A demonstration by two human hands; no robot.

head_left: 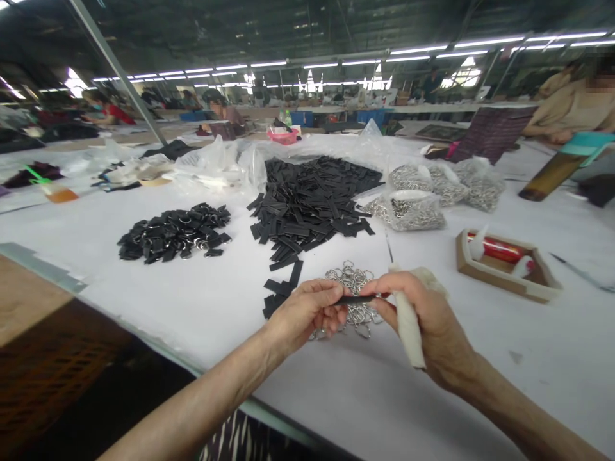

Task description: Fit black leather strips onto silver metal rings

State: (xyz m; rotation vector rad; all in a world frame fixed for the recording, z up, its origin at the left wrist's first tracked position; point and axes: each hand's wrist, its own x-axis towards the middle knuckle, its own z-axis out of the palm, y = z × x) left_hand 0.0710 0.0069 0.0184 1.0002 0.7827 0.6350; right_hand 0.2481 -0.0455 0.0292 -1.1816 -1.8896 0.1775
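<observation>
Black strip (pixel 356 299), long axis left-right

black strip (pixel 355 299): left end hidden | metal rings (pixel 353 276): part-covered | left forearm (pixel 206 400): cropped

Bright tube lights (pixel 418 50) under a dim roof (pixel 216 32); edges stretched, blurred.

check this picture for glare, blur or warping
Head view: ceiling lights and windows glare white against a dark roof; head view: the bottle near the right edge leans, possibly lens stretch; head view: the distant red shirt is blurred, the black strip clearer.
</observation>
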